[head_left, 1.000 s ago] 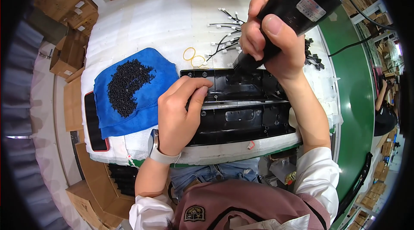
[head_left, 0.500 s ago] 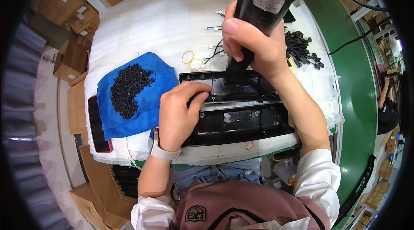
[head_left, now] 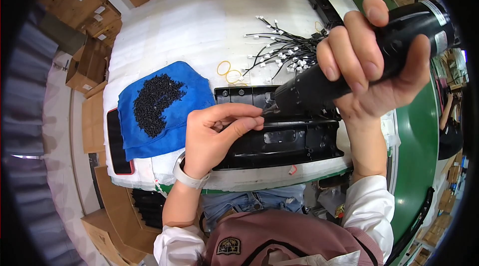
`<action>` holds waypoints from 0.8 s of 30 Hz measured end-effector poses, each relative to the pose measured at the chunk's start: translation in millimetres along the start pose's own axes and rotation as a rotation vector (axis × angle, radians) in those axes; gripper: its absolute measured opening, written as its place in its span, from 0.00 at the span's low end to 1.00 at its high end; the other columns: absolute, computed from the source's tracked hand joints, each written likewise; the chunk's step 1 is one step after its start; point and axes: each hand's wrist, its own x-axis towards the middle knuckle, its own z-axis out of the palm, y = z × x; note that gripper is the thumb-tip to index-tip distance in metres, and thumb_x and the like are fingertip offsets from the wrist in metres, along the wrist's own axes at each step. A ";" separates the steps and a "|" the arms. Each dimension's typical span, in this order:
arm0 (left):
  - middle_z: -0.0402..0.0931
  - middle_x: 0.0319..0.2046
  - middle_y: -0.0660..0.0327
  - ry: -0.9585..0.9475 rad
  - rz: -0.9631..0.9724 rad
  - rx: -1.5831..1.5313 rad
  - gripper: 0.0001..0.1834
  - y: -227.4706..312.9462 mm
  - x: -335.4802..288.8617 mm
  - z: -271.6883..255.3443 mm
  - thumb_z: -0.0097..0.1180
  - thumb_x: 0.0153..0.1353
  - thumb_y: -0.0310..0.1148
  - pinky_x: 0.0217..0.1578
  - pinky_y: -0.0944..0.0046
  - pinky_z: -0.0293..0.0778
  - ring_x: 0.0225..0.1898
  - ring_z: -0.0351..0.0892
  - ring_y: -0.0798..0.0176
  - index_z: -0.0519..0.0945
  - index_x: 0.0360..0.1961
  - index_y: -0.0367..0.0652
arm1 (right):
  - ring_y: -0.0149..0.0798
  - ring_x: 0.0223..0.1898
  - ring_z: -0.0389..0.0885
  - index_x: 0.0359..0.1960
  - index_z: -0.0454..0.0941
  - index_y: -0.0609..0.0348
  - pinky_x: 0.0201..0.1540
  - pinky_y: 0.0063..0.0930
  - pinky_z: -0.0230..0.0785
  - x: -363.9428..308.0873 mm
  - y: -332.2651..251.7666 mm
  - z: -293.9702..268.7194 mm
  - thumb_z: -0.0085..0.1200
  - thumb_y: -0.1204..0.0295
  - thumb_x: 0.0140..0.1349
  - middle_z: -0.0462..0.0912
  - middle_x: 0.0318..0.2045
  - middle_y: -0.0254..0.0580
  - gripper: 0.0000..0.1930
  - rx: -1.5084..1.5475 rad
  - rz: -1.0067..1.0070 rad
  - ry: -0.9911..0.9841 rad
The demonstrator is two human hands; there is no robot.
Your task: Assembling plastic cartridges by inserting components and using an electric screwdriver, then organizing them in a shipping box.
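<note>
A: Item one, the right hand [head_left: 369, 91]?
B: Wrapped about a black power screwdriver [head_left: 394, 46], fingers curled over one side of the body, thumb along the other. Grip closed on it.
A: Attitude of the tool?
B: Tilted, nose down and to the left, above the upper black panel [head_left: 252, 97]. Its tip is at the fingertips of the left hand [head_left: 212, 131].
A: Left hand, state of grip?
B: Thumb and forefinger drawn close at the tool's tip. Whether they press together or pinch a small part, I cannot tell. A pale wristband [head_left: 192, 178] sits at the wrist.
A: Panels?
B: Two, long, black, hollow side up, lying side by side near the table's front edge. The lower black panel [head_left: 279, 139] is the one closer to the person; the left hand covers part of it.
A: Left of the hands?
B: One blue cloth [head_left: 197, 86], bearing a heap of small black pieces [head_left: 155, 104]; beside and partly under it, a dark flat device [head_left: 117, 141] with a red edge.
A: Beyond the panels?
B: Yellow bands [head_left: 223, 69], then a spread of black cables [head_left: 282, 41] with white connectors. All on a white-covered table [head_left: 179, 26].
A: Right side?
B: A green surface [head_left: 414, 121], past the table's edge.
</note>
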 end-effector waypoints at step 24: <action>0.79 0.41 0.55 -0.319 -0.020 -0.148 0.22 8.6 -1.5 -1.8 0.63 0.45 0.17 0.43 0.69 0.74 0.43 0.79 0.65 0.76 0.45 0.32 | 0.26 0.18 0.68 0.45 0.64 0.59 0.29 0.26 0.63 0.5 -12.6 -1.1 0.49 0.54 0.63 0.69 0.21 0.28 0.21 0.156 0.065 -0.072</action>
